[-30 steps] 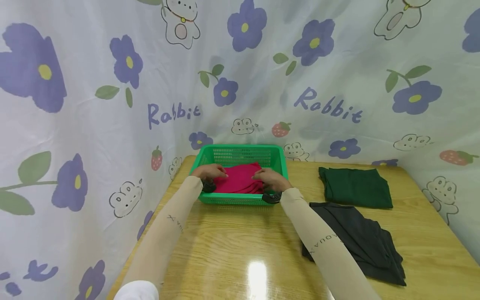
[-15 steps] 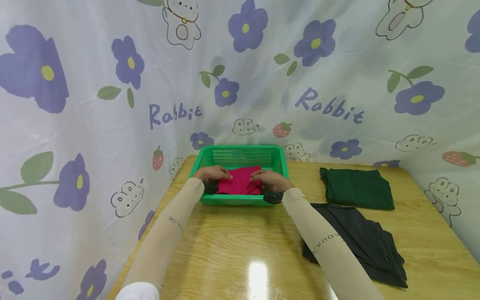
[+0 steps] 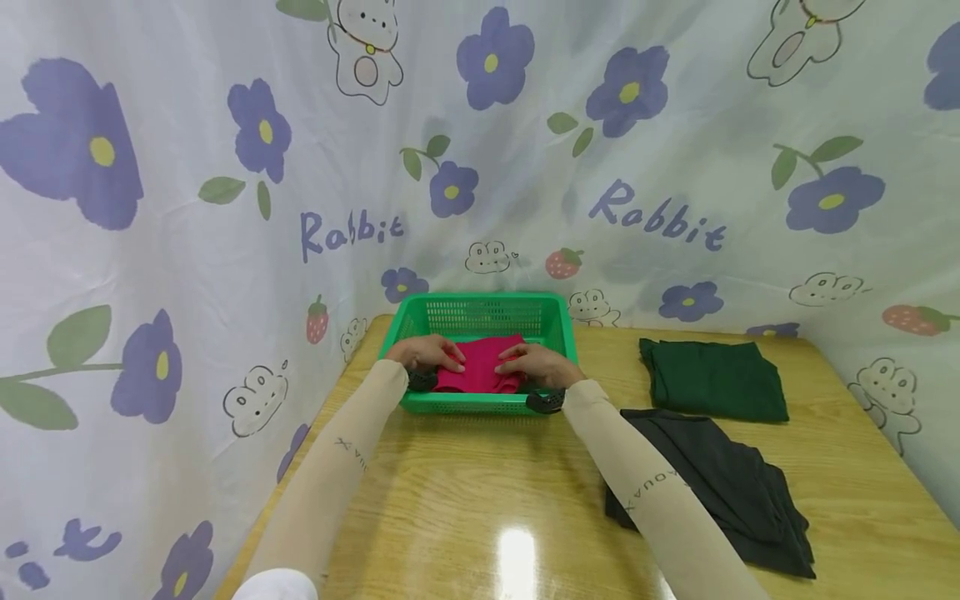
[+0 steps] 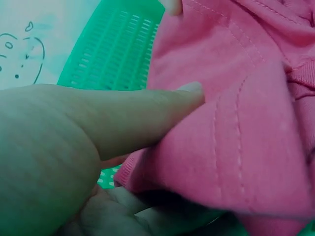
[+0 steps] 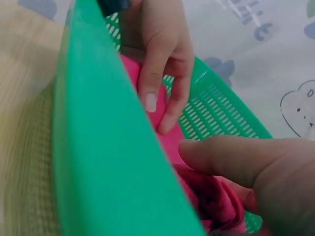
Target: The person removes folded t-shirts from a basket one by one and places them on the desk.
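Note:
A pink garment (image 3: 478,367) with stitched hems lies inside the green plastic basket (image 3: 465,403). At the garment's left side my left hand (image 3: 426,353) pinches it. The left wrist view has the thumb on top of the stitched fabric (image 4: 261,147), with fingers underneath. Opposite, my right hand (image 3: 542,365) grips the right side. Its thumb (image 5: 221,155) lies over bunched pink cloth in the right wrist view, and the other fingers are mostly hidden behind the fabric. Both wrists reach over the basket's near part.
A folded dark green garment (image 3: 712,379) lies to the right of the basket. Nearer me, a dark grey garment (image 3: 720,483) is partly covered by my right forearm. All stand on a wooden table (image 3: 442,492), with a printed curtain (image 3: 510,150) behind and at the left.
The pink garment has been drawn narrower, and its back edge has come slightly nearer. Both hands have closed in on its sides, the left one shifting a little right.

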Demonstrator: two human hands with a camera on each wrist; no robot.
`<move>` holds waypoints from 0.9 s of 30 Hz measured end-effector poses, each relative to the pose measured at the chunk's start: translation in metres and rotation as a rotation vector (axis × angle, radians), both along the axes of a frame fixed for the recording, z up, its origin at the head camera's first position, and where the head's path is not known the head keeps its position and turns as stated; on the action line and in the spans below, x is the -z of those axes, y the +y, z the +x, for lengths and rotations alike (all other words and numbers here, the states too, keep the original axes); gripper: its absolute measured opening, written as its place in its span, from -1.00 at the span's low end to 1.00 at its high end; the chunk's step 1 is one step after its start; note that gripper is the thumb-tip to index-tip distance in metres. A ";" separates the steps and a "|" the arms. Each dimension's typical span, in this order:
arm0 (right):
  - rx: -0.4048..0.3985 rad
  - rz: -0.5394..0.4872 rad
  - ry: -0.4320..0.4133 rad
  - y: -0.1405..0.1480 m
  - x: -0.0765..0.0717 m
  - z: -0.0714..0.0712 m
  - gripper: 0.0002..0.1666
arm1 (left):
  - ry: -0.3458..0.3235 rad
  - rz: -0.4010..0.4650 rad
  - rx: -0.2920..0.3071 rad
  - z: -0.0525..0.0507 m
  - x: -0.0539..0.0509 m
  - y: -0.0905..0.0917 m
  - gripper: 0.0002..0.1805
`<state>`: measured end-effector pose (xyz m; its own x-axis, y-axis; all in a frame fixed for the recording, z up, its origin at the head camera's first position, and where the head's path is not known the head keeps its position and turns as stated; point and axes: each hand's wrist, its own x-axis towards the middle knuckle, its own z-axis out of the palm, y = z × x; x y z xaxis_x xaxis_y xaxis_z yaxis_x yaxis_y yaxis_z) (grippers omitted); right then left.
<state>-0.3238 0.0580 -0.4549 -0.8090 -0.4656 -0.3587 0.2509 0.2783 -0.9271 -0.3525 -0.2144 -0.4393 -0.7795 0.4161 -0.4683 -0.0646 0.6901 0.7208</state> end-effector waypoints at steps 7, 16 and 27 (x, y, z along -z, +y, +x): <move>0.032 0.147 0.216 0.002 0.002 0.007 -0.55 | -0.044 0.033 -0.018 0.002 -0.003 -0.002 -0.50; 0.070 0.099 0.332 0.002 0.001 0.007 -0.61 | 0.000 0.040 -0.064 0.004 -0.011 -0.005 -0.49; 0.124 0.065 0.412 0.002 -0.006 0.010 -0.64 | 0.064 0.119 -0.145 0.014 -0.024 -0.012 -0.51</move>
<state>-0.3142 0.0604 -0.4487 -0.9393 -0.3426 -0.0199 -0.1006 0.3305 -0.9384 -0.3384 -0.2268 -0.4150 -0.8619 0.3468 -0.3700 -0.1087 0.5864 0.8027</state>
